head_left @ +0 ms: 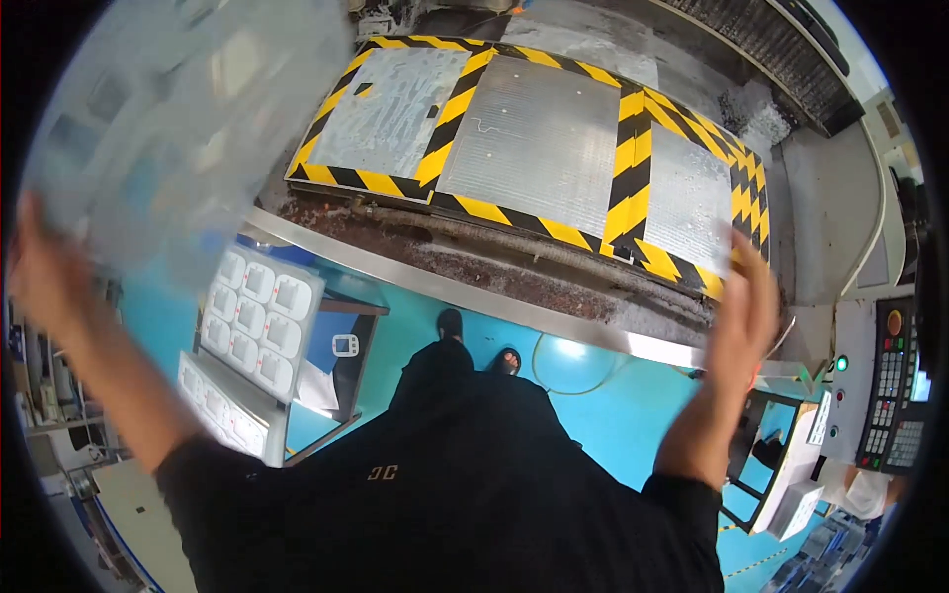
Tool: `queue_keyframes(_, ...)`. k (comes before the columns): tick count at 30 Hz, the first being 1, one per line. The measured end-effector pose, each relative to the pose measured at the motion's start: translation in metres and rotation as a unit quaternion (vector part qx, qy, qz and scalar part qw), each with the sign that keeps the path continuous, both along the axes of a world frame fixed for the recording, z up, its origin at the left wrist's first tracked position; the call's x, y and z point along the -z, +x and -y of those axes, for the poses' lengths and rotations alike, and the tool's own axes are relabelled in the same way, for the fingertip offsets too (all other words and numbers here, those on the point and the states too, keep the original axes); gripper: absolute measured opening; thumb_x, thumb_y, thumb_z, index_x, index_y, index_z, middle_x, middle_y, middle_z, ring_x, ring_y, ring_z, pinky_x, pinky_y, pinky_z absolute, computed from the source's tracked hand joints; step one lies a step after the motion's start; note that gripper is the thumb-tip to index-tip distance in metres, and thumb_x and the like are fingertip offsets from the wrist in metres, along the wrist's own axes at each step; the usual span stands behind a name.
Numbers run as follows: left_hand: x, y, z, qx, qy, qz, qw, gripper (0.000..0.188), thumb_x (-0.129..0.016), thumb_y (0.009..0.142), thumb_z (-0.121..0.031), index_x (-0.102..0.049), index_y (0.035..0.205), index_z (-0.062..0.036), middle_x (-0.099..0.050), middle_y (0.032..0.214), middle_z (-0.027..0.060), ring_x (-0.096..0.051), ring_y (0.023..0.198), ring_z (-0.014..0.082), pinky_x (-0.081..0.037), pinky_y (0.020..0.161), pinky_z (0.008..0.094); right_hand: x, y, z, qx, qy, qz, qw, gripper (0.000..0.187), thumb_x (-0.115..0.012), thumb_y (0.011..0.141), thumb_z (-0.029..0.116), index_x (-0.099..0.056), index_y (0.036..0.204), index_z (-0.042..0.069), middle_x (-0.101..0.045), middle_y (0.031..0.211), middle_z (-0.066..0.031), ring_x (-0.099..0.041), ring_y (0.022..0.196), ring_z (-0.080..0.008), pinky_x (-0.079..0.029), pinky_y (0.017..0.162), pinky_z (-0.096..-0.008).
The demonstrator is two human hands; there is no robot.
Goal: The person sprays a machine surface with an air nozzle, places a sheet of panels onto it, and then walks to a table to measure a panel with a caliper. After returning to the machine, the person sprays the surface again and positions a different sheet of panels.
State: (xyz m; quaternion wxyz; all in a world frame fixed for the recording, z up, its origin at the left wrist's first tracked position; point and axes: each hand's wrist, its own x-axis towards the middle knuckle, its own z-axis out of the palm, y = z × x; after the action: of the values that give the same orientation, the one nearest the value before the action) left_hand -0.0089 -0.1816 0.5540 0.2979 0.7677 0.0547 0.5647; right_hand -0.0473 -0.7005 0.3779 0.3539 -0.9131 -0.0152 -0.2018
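Observation:
A large translucent sheet (213, 119), smeared by motion, is raised at the upper left and hides what lies behind it. At its lower left edge my left hand (47, 272) grips it, the fingers blurred. My right hand (746, 321) is open and holds nothing, its fingers extended upward by the right front of the machine bed. On that bed lie flat panels: a whitish one (390, 109) at left, a ribbed grey one (539, 143) in the middle and a smaller one (687, 188) at right. Black-and-yellow striped tape (460, 111) borders them.
A metal ledge (494, 306) runs along the machine's front. Below left, a tray of white rounded parts (249, 318) leans beside a small digital timer (345, 345). At right stand a control panel (895, 395) with buttons and a dark-framed stand (766, 455). A loop of hose (578, 392) lies on the blue floor.

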Motion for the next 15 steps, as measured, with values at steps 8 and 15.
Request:
queue_keyframes(8, 0.194, 0.099, 0.225, 0.437, 0.438, -0.037, 0.784, 0.041, -0.064, 0.081, -0.015, -0.063, 0.121, -0.0091, -0.067, 0.120, 0.0098, -0.067, 0.104, 0.0297, -0.055, 0.088, 0.0385, 0.033, 0.146, -0.107, -0.297, 0.604, -0.304, 0.674, 0.054, -0.043, 0.102, 0.028, -0.030, 0.149, 0.004, -0.045, 0.142, -0.0283, -0.050, 0.128, -0.0370, -0.042, 0.108, -0.0463)
queue_keyframes(15, 0.288, 0.192, 0.190, 0.544, 0.414, -0.414, 0.601, 0.048, -0.069, 0.087, -0.032, -0.059, 0.126, -0.0069, -0.069, 0.109, 0.0164, -0.065, 0.101, 0.0383, -0.053, 0.085, 0.0449, 0.178, 0.197, -0.021, -0.105, 0.638, -0.387, 0.657, 0.049, -0.053, 0.093, 0.007, -0.040, 0.140, 0.000, -0.064, 0.114, -0.0169, -0.064, 0.105, -0.0309, -0.051, 0.096, -0.0438)
